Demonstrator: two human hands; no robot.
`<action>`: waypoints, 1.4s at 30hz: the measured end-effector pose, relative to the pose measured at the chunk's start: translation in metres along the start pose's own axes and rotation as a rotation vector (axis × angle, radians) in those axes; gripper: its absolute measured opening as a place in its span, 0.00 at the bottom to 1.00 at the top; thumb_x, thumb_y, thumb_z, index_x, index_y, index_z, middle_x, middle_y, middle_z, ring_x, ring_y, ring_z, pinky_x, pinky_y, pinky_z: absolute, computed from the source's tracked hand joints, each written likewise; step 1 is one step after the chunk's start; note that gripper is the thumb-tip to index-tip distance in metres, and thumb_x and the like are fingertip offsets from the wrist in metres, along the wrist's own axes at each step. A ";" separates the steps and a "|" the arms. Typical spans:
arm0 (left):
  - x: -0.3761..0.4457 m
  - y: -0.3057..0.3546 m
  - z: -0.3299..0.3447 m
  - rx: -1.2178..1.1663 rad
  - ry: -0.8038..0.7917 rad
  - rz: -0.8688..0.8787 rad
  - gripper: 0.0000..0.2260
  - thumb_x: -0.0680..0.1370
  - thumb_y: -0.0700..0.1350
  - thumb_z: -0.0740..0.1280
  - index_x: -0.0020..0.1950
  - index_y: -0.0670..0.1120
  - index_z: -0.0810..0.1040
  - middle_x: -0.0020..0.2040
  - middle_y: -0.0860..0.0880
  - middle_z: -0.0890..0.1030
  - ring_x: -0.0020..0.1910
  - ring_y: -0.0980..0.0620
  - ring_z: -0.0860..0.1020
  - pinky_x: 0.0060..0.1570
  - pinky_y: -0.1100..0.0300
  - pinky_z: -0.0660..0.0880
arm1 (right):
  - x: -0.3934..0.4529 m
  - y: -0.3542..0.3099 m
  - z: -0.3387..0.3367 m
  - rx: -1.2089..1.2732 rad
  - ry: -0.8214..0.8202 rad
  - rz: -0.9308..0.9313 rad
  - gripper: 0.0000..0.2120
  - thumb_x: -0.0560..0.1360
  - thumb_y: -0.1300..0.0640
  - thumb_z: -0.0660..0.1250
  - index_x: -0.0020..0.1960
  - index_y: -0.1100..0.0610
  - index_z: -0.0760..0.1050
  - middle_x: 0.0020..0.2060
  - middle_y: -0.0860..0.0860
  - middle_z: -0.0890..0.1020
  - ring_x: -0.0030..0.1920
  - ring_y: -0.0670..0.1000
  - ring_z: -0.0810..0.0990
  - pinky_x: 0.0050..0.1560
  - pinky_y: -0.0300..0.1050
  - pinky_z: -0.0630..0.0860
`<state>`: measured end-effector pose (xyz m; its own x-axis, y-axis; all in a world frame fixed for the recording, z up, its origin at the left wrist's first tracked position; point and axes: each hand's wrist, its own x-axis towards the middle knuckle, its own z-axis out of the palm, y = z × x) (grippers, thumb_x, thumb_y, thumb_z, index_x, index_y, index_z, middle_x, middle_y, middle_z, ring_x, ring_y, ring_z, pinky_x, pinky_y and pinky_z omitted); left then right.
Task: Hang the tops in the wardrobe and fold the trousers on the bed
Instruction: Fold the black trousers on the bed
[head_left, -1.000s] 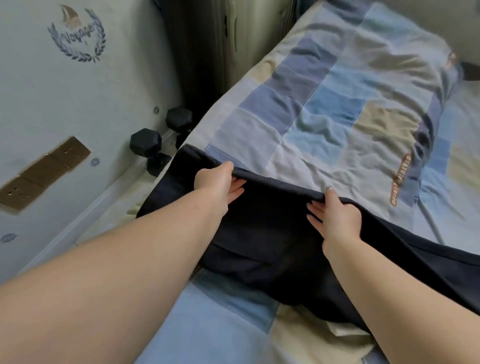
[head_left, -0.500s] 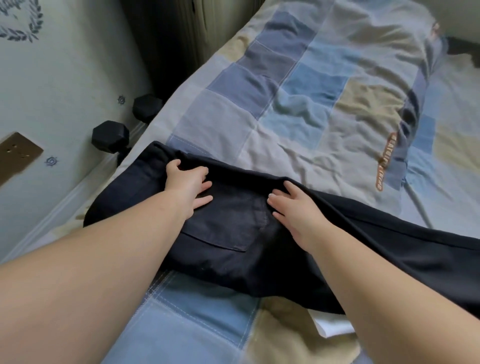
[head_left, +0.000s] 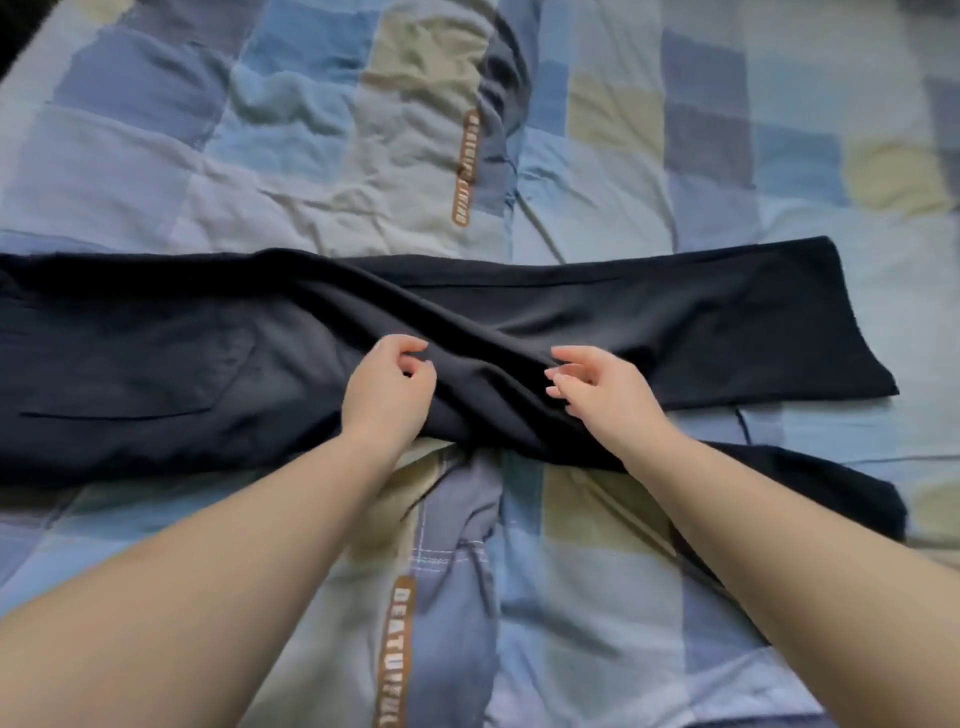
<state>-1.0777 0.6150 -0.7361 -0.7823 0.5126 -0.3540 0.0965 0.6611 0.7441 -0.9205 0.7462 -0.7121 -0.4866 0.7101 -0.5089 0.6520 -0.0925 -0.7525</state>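
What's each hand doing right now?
Left hand: pinching a fold of the dark trousers.
Right hand: fingers loosely curled over the trousers; grip cannot be told.

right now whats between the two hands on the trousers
In the head view, only a twisted ridge of the dark trousers runs between the left hand and the right hand; nothing else lies there.

A patchwork quilt (head_left: 322, 171) in squares of pale blue, slate, grey and beige covers the whole surface, its fabric creased and rumpled. Two brown label strips with pale lettering run along a seam, one at the top (head_left: 464, 167), another at the bottom (head_left: 395, 649).
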 end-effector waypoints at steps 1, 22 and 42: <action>-0.011 0.010 0.024 -0.002 -0.040 0.034 0.10 0.76 0.42 0.64 0.56 0.50 0.77 0.37 0.58 0.76 0.41 0.55 0.75 0.44 0.64 0.66 | 0.000 0.015 -0.020 0.001 0.018 -0.002 0.14 0.77 0.62 0.62 0.61 0.53 0.75 0.45 0.45 0.81 0.46 0.45 0.82 0.59 0.50 0.76; -0.171 0.096 0.296 1.097 -0.743 1.291 0.28 0.57 0.38 0.79 0.56 0.47 0.81 0.59 0.43 0.79 0.58 0.43 0.79 0.55 0.48 0.77 | -0.106 0.344 -0.297 -1.178 -0.116 -0.510 0.34 0.56 0.67 0.77 0.62 0.58 0.78 0.63 0.60 0.77 0.62 0.59 0.77 0.56 0.60 0.76; -0.138 0.139 0.286 0.866 -0.758 1.134 0.31 0.73 0.58 0.69 0.72 0.45 0.69 0.69 0.42 0.71 0.64 0.43 0.74 0.61 0.51 0.73 | -0.071 0.285 -0.323 -0.225 0.377 -0.092 0.04 0.79 0.59 0.56 0.45 0.55 0.66 0.35 0.57 0.78 0.37 0.62 0.75 0.37 0.56 0.70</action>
<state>-0.7809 0.7930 -0.7458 0.3731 0.8929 -0.2520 0.8896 -0.2671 0.3704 -0.5128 0.8949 -0.7558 -0.3299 0.9170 -0.2244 0.7466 0.1079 -0.6565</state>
